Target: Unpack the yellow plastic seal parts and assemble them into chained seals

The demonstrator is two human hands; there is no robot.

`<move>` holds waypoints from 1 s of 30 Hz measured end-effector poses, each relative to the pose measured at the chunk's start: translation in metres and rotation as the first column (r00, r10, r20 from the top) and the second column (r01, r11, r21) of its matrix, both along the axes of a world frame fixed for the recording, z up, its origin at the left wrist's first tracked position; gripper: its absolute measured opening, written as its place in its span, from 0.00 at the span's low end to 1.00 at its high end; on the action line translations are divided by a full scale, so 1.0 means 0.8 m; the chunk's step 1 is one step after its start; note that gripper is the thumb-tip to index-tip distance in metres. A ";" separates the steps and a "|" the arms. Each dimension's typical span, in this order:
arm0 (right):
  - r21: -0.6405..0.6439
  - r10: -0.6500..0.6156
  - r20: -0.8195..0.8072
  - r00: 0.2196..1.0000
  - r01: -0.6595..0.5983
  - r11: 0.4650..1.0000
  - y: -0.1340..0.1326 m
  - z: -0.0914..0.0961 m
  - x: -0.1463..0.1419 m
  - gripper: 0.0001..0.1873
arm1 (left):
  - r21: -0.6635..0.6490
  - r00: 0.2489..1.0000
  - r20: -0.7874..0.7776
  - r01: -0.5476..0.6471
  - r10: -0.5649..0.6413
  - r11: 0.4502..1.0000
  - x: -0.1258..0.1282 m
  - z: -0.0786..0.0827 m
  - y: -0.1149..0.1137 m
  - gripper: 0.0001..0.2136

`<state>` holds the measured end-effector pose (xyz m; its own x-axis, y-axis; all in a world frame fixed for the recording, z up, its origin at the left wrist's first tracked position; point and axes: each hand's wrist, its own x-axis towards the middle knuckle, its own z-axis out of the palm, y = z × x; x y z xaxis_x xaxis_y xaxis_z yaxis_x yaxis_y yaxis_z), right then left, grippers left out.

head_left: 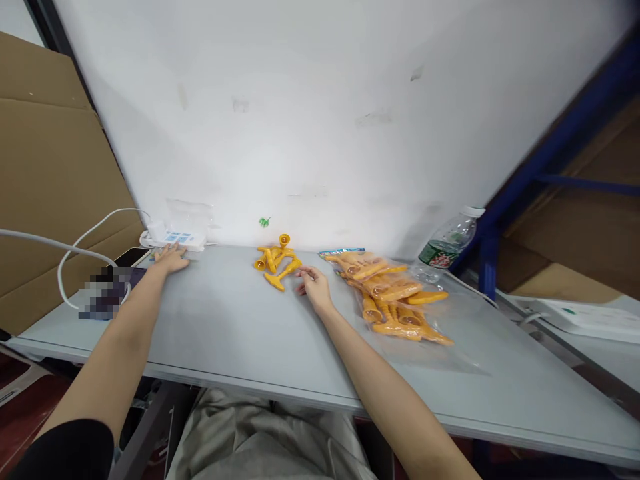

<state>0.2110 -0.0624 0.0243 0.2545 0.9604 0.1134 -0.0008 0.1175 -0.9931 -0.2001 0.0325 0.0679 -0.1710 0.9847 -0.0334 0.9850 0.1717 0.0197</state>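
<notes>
My left hand [171, 258] reaches to the back left of the table. Its fingers are spread flat beside a white power strip [197, 243] with a clear plastic bag [190, 212] behind it. Near the middle, my right hand [315, 287] has loosely bent fingers, apart, with nothing visible in them. Its fingertips are close to a small pile of yellow plastic T-shaped pieces [274, 281] with cup-like ends; whether they touch is unclear. To the right of that hand lies a clear bag [395, 293] holding several more yellow pieces.
A plastic bottle [447, 243] leans at the back right. On the left are a phone [131, 257], a dark pixelated item [105, 300] and a white cable [63, 273], beside a cardboard box [50, 167]. A white wall [320, 133] closes off the table's [225, 327] back.
</notes>
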 end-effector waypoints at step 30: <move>0.003 0.029 0.006 1.000 -0.029 1.000 -0.001 -0.001 0.001 0.12 | 0.101 0.990 0.130 0.039 -0.052 0.994 0.056 -0.018 -0.013 0.35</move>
<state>0.2118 -0.0634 0.0233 0.2260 0.9669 0.1183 0.0018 0.1210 -0.9926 -0.1551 0.0222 0.0532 -0.1263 0.9910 0.0437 0.9792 0.1175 0.1652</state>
